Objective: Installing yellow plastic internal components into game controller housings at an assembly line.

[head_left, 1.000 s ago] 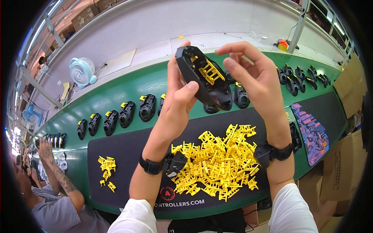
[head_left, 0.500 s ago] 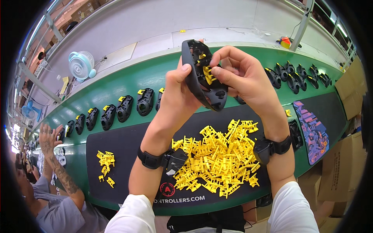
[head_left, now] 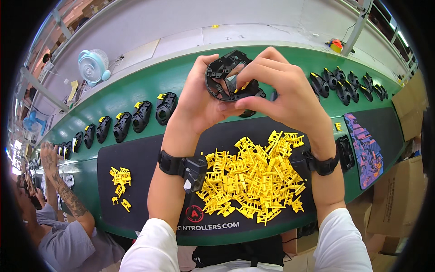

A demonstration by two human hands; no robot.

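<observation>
Black shell [head_left: 222,72] held up over the worktop [head_left: 136,90], above the far edge of the black mat [head_left: 136,158], open inner side toward the camera. Left hand [head_left: 199,102] wrapped round its left and lower edge, closed on it. Right hand [head_left: 276,90] pinched at the shell's middle-right, fingertips [head_left: 242,75] pressing inside the shell; a sliver of yellow shows between them, too hidden to tell what exactly. Both wrists carry black bands; the left one has a small black box on it.

Below the hands: big pile of yellow clips [head_left: 251,179] on the mat, between the forearms. Small second heap of the same clips [head_left: 120,179] at the mat's left end, well apart.

Behind the mat, on the green strip: row of black shells [head_left: 127,124] with yellow bits fitted, running off left. Another cluster of black shells [head_left: 344,81] far right. Patterned pad [head_left: 364,145] right of the mat. Pale blue fan [head_left: 93,65] at back left. Another person's forearm [head_left: 63,190] at lower left. Cardboard boxes [head_left: 394,204] lower right.
</observation>
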